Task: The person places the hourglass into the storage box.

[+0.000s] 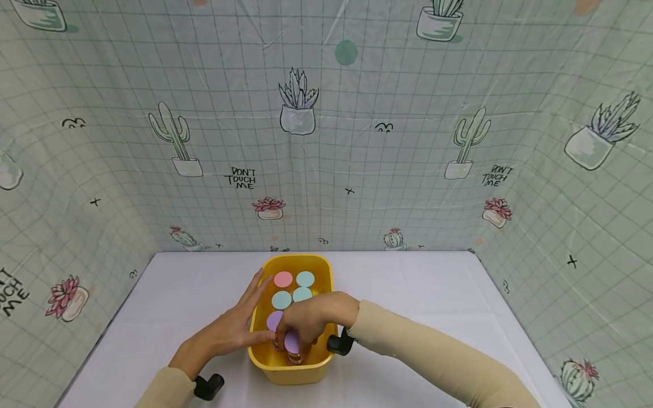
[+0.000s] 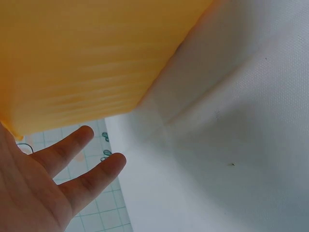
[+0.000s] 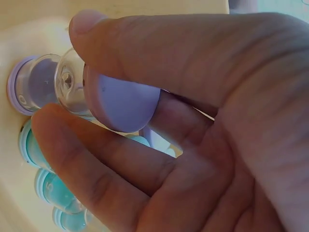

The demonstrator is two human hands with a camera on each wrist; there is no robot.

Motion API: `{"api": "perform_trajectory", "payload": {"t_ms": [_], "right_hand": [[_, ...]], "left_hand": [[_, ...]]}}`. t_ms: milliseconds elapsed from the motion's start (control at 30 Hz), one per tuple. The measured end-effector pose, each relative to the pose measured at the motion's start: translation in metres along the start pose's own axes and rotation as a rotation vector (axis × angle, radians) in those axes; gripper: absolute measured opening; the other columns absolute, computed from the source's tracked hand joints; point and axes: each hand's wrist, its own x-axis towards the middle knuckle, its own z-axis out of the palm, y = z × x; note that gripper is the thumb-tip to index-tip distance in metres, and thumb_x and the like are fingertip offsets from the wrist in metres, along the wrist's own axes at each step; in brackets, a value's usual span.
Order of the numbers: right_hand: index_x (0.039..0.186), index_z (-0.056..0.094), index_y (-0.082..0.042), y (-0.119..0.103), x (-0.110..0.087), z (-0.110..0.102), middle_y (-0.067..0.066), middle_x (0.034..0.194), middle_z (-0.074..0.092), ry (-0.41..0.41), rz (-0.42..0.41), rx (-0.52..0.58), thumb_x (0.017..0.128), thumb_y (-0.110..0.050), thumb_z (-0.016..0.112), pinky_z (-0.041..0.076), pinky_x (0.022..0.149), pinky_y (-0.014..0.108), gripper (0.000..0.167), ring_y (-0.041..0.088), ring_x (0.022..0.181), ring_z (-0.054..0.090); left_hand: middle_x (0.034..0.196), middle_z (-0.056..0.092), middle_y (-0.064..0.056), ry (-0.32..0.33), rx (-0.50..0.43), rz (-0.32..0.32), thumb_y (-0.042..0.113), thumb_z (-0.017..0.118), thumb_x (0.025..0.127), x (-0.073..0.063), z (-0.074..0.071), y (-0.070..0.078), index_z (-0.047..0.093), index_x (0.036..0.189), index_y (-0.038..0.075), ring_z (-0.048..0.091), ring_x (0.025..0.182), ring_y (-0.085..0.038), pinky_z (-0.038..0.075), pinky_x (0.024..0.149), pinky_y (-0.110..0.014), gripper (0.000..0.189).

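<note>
A yellow plastic bin (image 1: 296, 377) holds small clear jars with coloured lids. In the head view my right hand (image 1: 311, 320) reaches into its near end and grips a jar with a purple lid (image 1: 292, 342). The right wrist view shows this jar (image 3: 123, 104) between thumb and fingers, its base close to another purple-lidded jar (image 3: 41, 84). My left hand (image 1: 232, 331) is at the bin's left side, fingers straight and spread, thumb reaching over the rim. In the left wrist view, two of its fingers (image 2: 91, 181) extend beside the bin's outer wall.
Farther back in the bin stand a pink-lidded jar (image 1: 283, 279) and several light-blue-lidded jars (image 1: 282, 300). A purple lid (image 1: 274, 321) shows left of my right hand. The bin is on a white-covered table (image 1: 408, 300), enclosed by a cactus-print cloth (image 1: 352, 153).
</note>
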Motion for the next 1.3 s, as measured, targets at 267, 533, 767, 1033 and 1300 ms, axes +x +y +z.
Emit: {"api": "perform_trajectory", "payload": {"t_ms": [267,533,767,1033,1300], "right_hand": [[0.118,0.076,-0.019,-0.0029,0.0012,0.0000,-0.015,0.097,0.064,-0.006,0.009,-0.023,0.085,-0.015,0.085,0.054,0.064,0.016,0.035,0.004,0.078,0.057],[0.117,0.076,-0.019,-0.0035,0.0021,0.0017,-0.014,0.094,0.064,-0.010,0.020,-0.024,0.085,-0.014,0.085,0.055,0.062,0.017,0.034,0.005,0.075,0.057],[0.117,0.076,-0.020,-0.0026,0.0027,0.0023,-0.014,0.095,0.064,-0.009,0.026,-0.039,0.086,-0.011,0.084,0.054,0.062,0.016,0.034,0.004,0.077,0.056],[0.117,0.076,-0.019,-0.0021,0.0031,0.0021,-0.016,0.095,0.064,-0.013,0.012,-0.051,0.084,-0.012,0.085,0.055,0.063,0.016,0.035,0.003,0.077,0.057],[0.119,0.076,-0.022,-0.0019,0.0029,0.0011,-0.015,0.097,0.065,-0.014,0.038,-0.042,0.084,-0.010,0.085,0.055,0.066,0.016,0.038,0.004,0.083,0.057]], "left_hand": [[0.174,-0.017,0.004,0.000,-0.004,0.005,0.053,0.072,0.089,-0.0003,0.0001,-0.0006,0.002,0.168,0.028,0.028,0.151,-0.053,0.042,0.103,-0.076,0.108],[0.174,-0.017,0.003,-0.001,0.002,0.006,0.055,0.072,0.088,0.0008,0.0006,-0.0013,0.002,0.168,0.027,0.026,0.152,-0.053,0.041,0.103,-0.077,0.109],[0.174,-0.017,0.003,-0.004,0.004,0.000,0.056,0.071,0.088,0.0010,0.0007,-0.0008,0.002,0.168,0.027,0.026,0.152,-0.052,0.041,0.104,-0.076,0.109],[0.174,-0.017,0.002,0.003,0.004,0.009,0.055,0.072,0.088,0.0011,0.0006,-0.0007,0.002,0.168,0.027,0.027,0.151,-0.053,0.041,0.103,-0.076,0.110],[0.174,-0.017,0.001,0.005,-0.002,0.017,0.055,0.072,0.088,0.0015,0.0010,-0.0023,0.002,0.168,0.025,0.025,0.152,-0.053,0.040,0.104,-0.076,0.110]]}}
